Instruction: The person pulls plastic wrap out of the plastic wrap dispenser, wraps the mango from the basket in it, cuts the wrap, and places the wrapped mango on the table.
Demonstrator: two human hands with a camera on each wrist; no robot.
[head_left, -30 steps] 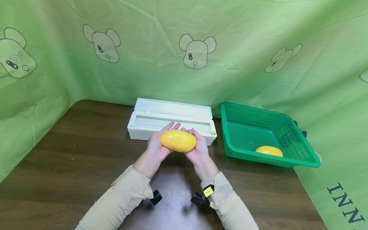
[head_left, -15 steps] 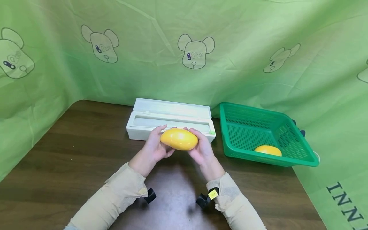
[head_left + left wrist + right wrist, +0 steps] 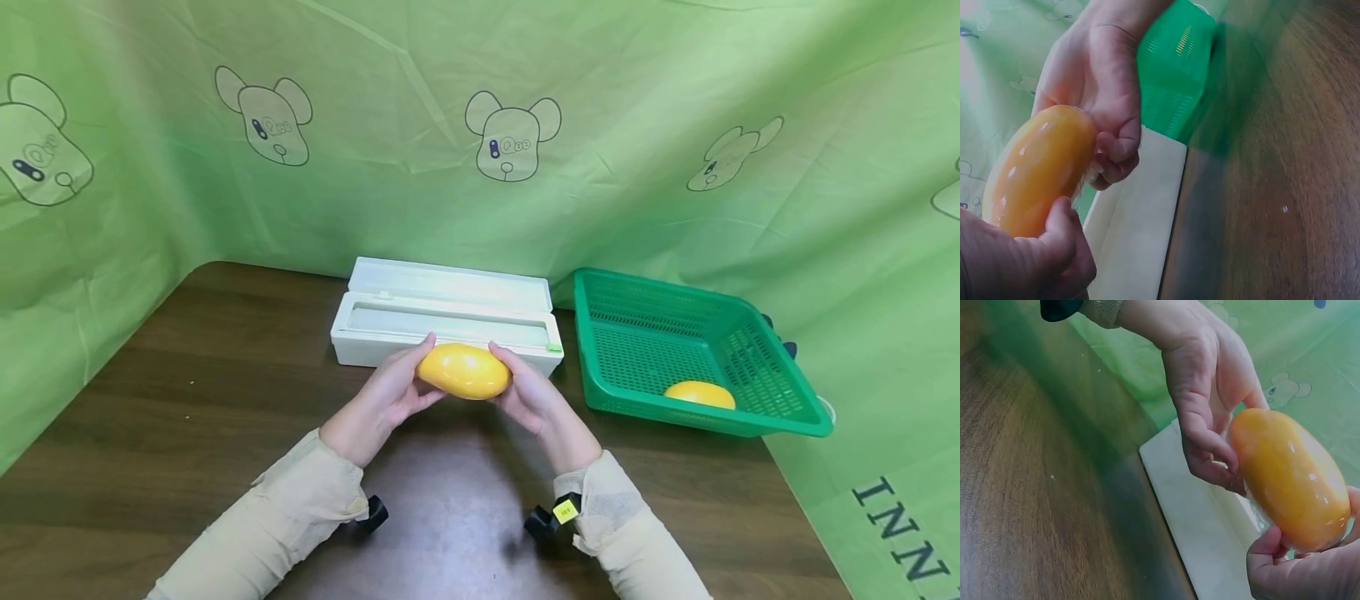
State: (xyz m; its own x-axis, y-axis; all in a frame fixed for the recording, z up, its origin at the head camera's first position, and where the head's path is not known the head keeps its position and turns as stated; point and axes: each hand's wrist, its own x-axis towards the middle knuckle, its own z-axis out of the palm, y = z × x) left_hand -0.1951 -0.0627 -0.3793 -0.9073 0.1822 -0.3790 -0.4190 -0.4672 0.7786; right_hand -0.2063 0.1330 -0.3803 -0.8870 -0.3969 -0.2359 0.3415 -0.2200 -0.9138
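My left hand [image 3: 393,390] and right hand [image 3: 531,398] both hold the big yellow fruit [image 3: 465,371], one at each end, just on the near side of the white box [image 3: 363,353]. I think I'm smoothing the clear wrap [image 3: 1260,516] on it. Next needs soft fingers, to press any loose bits flat underneath.

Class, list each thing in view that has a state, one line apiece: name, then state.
Held fruit, clear film on it
Other fruit, lying in the basket; wrapping unclear
Basket, open-topped, holding that fruit
Box, lid open
Left hand, gripping the held fruit
Right hand, gripping the held fruit
Curtain, hanging, creased
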